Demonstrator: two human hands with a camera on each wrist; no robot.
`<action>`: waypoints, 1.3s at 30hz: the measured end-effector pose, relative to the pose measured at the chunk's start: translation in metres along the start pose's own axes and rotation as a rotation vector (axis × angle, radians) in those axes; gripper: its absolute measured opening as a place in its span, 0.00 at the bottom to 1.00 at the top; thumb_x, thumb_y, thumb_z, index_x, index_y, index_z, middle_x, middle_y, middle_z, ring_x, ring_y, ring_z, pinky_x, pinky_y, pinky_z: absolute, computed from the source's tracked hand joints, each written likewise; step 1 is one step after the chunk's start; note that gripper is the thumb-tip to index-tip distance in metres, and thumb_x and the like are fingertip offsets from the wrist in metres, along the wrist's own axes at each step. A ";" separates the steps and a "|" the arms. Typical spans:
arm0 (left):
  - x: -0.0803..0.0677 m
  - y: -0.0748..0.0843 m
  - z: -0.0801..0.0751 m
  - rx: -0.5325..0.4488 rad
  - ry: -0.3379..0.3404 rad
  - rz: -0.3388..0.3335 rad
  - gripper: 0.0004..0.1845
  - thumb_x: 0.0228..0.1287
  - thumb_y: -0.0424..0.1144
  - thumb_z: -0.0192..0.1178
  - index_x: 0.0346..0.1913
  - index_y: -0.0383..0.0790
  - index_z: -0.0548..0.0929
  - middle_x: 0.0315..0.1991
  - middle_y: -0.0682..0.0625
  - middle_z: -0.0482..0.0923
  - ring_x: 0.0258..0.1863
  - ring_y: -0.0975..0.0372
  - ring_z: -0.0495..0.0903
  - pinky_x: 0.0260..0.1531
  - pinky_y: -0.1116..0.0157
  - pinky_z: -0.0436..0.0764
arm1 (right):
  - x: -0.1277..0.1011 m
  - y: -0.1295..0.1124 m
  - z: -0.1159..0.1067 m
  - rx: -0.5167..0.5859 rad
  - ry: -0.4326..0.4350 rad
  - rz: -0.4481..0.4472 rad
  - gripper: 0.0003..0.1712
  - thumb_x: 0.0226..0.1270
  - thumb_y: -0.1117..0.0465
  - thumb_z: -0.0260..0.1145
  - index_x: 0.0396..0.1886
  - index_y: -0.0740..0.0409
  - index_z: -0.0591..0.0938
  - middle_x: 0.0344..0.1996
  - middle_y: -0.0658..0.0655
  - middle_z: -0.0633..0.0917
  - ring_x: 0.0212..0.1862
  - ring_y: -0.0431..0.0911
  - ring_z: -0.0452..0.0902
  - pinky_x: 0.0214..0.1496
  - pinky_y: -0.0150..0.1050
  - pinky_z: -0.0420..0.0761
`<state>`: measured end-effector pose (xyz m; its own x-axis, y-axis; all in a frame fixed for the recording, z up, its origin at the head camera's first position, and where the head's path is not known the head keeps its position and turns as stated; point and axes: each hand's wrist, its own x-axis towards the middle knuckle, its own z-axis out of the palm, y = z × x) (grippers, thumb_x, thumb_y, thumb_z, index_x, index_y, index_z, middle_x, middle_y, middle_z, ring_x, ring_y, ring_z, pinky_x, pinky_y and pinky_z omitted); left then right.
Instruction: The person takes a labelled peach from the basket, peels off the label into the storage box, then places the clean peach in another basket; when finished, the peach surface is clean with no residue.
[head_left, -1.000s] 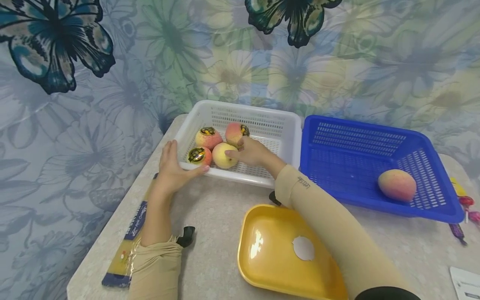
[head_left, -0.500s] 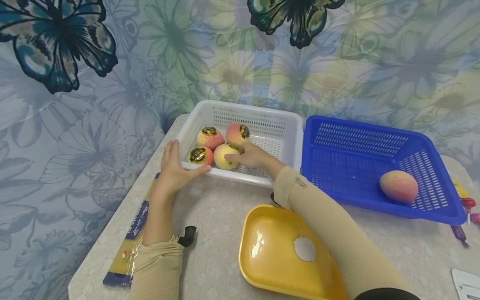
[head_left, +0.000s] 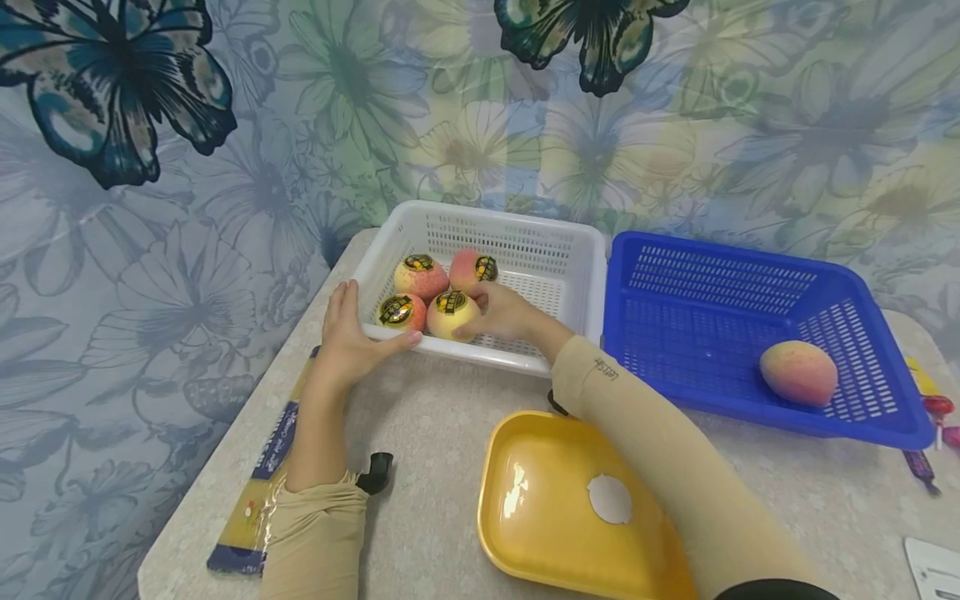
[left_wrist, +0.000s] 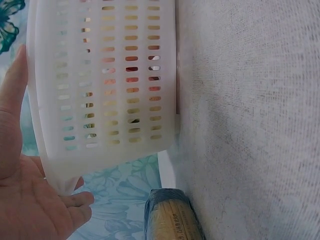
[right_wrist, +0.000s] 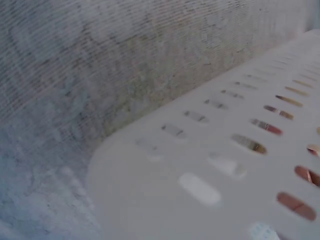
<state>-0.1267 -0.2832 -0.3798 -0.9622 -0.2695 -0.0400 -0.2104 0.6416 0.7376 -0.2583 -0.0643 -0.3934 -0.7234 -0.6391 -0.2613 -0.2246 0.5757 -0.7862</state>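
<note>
In the head view, several sticker-marked peaches lie at the left end of the white basket (head_left: 528, 361). My right hand (head_left: 504, 313) reaches into it, with thumb and fingers pinching the right side of the front yellow peach (head_left: 447, 320). A black and gold label faces up on that peach. Just behind it is a pinker peach (head_left: 463, 265); two more, a rear-left peach (head_left: 420, 282) and a front-left peach (head_left: 405, 315), sit beside it. My left hand (head_left: 352, 340) rests on the basket's front-left corner, thumb along the front rim, fingers extended along the left side.
A blue basket (head_left: 712, 410) holding one peach (head_left: 799, 373) stands to the right. Nearer me is a yellow tray (head_left: 555, 533) with a white round patch, partly under my right sleeve. A long yellow and blue packet (head_left: 243, 517) lies along the left edge. Wrapped sweets (head_left: 937, 406) lie far right.
The front peach has turned in my right hand, bringing its label round to the top. The pinker peach behind it has shifted slightly. My left hand stays at the basket corner.
</note>
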 end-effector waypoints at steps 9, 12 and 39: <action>0.000 -0.001 0.000 0.001 -0.003 0.006 0.67 0.50 0.57 0.75 0.80 0.38 0.38 0.81 0.39 0.32 0.79 0.41 0.37 0.74 0.36 0.49 | 0.000 0.001 0.002 -0.085 -0.044 -0.070 0.45 0.58 0.54 0.76 0.73 0.52 0.66 0.69 0.55 0.73 0.71 0.50 0.67 0.74 0.47 0.67; 0.001 0.000 0.000 0.002 -0.005 0.009 0.68 0.50 0.57 0.75 0.80 0.39 0.38 0.81 0.39 0.32 0.79 0.40 0.37 0.74 0.36 0.49 | -0.001 0.000 0.001 -0.099 -0.051 -0.089 0.41 0.59 0.57 0.75 0.70 0.52 0.67 0.67 0.55 0.74 0.69 0.50 0.69 0.73 0.46 0.68; 0.000 -0.001 0.001 0.000 -0.007 0.000 0.68 0.50 0.56 0.75 0.80 0.38 0.36 0.81 0.38 0.31 0.79 0.41 0.35 0.75 0.37 0.47 | -0.045 -0.004 -0.044 0.114 0.161 -0.184 0.54 0.50 0.53 0.80 0.71 0.51 0.58 0.63 0.55 0.72 0.60 0.48 0.74 0.60 0.44 0.79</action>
<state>-0.1270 -0.2835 -0.3813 -0.9633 -0.2646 -0.0451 -0.2108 0.6417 0.7374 -0.2535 -0.0152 -0.3543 -0.7736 -0.6333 -0.0225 -0.2941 0.3903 -0.8724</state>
